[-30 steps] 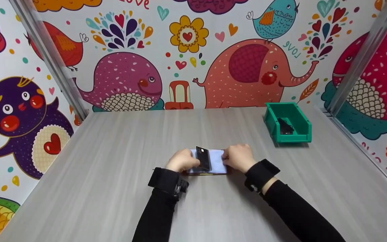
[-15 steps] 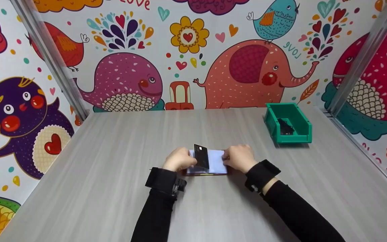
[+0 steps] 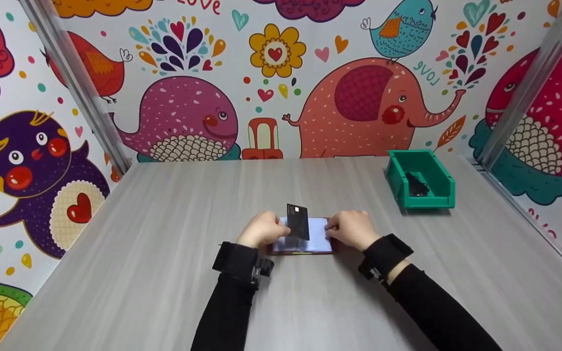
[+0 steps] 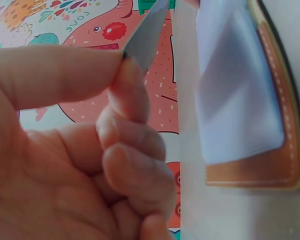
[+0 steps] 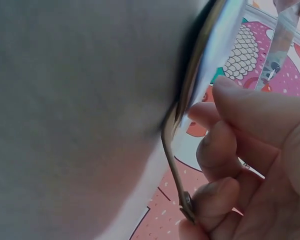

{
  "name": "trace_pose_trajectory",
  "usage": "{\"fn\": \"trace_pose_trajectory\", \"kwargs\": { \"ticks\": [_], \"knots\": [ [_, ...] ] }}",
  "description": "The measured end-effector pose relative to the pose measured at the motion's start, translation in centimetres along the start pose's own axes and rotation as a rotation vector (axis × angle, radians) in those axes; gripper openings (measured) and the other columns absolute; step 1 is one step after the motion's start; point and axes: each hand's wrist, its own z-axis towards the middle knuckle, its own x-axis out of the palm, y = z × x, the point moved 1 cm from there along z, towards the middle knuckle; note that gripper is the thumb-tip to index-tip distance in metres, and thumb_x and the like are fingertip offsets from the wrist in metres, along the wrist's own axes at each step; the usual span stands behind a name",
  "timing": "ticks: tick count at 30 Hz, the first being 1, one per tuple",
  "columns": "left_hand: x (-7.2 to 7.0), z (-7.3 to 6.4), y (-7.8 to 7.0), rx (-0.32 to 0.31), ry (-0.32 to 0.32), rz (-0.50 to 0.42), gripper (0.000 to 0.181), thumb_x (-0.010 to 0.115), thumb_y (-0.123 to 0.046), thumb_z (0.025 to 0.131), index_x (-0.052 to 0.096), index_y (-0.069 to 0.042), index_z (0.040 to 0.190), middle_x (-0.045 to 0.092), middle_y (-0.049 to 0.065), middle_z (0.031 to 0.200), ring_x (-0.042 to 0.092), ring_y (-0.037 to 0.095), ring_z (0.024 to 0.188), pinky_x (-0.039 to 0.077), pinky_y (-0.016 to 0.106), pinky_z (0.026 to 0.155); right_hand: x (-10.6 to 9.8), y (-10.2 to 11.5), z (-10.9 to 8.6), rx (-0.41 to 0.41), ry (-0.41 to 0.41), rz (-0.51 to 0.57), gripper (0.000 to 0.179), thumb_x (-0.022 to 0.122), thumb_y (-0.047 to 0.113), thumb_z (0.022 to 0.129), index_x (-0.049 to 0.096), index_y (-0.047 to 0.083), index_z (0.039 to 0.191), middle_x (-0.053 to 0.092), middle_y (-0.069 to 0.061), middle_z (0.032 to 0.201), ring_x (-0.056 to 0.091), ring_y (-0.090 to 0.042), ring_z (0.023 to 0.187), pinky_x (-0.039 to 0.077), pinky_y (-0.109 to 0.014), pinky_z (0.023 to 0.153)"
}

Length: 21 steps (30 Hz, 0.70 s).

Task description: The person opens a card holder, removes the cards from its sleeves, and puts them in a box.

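Observation:
My left hand (image 3: 262,229) pinches a black bank card (image 3: 298,222) with a chip between thumb and forefinger. The card stands tilted above an open card holder (image 3: 319,235) on the table. In the left wrist view, the holder has clear plastic sleeves (image 4: 235,95) and a brown leather cover (image 4: 250,173) with pale stitching. At the holder's right edge, my right hand (image 3: 354,229) grips it with curled fingers. In the right wrist view, the thumb and forefinger are at the sleeve edge, and lower fingers touch a strap (image 5: 173,162) with a metal snap.
Toward the back right of the table (image 3: 173,234) stands a green bin (image 3: 427,201) with a black item (image 3: 416,185) inside. Printed cartoon walls (image 3: 271,97) enclose the back and sides, with metal posts (image 3: 73,87) at the corners.
The left hand has raised the black bank card, which now shows its face more fully above the sleeves. The right hand has stayed at the card holder's right edge.

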Motion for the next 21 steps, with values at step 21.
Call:
{"fn": "trace_pose_trajectory", "kwargs": {
  "ticks": [21],
  "knots": [
    [0.1,-0.6,-1.7,0.134,0.0,-0.073,0.044,0.063,-0.012,0.085,0.037,-0.02,0.05,0.028,-0.011,0.048,0.028,0.007,0.044,0.022,0.022,0.044,-2.2,1.3,-0.4,-0.014,0.004,0.219,0.026,0.072,0.032,0.091,0.079,0.009,0.083,0.062,0.008,0.062,0.053,-0.01,0.059,0.043,-0.035,0.064]
  ]
}}
